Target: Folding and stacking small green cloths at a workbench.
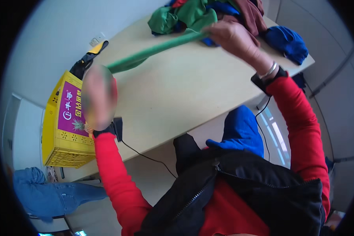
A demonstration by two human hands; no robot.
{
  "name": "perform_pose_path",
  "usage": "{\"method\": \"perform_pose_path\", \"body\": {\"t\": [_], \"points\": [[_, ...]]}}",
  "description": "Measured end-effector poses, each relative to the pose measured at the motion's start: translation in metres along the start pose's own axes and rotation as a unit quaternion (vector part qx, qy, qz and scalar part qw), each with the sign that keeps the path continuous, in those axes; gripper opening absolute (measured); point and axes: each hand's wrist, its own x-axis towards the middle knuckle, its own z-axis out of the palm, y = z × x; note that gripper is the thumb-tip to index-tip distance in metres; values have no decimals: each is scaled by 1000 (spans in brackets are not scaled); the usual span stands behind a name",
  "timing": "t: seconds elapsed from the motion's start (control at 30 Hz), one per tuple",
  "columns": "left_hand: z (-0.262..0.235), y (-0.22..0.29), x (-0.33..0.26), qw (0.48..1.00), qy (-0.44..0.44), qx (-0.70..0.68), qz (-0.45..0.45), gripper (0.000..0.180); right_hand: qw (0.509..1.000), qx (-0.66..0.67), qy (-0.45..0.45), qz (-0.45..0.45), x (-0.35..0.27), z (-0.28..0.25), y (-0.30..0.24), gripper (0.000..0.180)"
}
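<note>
A green piece of cloth (pixel 157 49), perhaps a garment, is stretched in a narrow band above the table between my two hands. My right hand (pixel 232 37) is closed on its right end, in front of the clothes pile. At the left end is my left hand (pixel 99 98), smeared by motion beside the yellow crate. The cloth runs taut into it, so it appears closed on that end; its fingers are not clear. A bit of red shows along its edge. The exact kind of garment cannot be made out.
A heap of green, blue and maroon clothes (pixel 188 15) lies at the table's far side, with a blue bundle (pixel 287 43) near the right corner. The yellow crate (pixel 69 155) stands on the table (pixel 165 106) at left. Black cables (pixel 151 159) trail from my wrists. Blue jeans (pixel 72 196) show at lower left.
</note>
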Motion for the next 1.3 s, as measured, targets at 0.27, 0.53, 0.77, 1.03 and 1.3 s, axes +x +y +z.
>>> {"method": "perform_pose_path", "body": {"t": [0.27, 0.53, 0.77, 1.03, 1.3], "points": [[31, -44, -205, 981, -193, 37, 1, 18, 973, 93, -205, 48, -164, 62, -86, 22], [11, -37, -228, 981, -185, 52, -40, 17, 963, 139, -228, 28, -172, 40, -109, 13], [20, -71, -203, 973, -182, 102, -100, 18, 932, 273, -239, 24, -155, 52, -149, 8], [32, -106, -130, 941, -218, 229, -116, 20, 818, 493, -296, 28, -97, 92, -173, 14], [81, 33, -163, 957, -241, 153, -50, 40, 928, 221, -297, 33, -81, 145, -108, 49]]}}
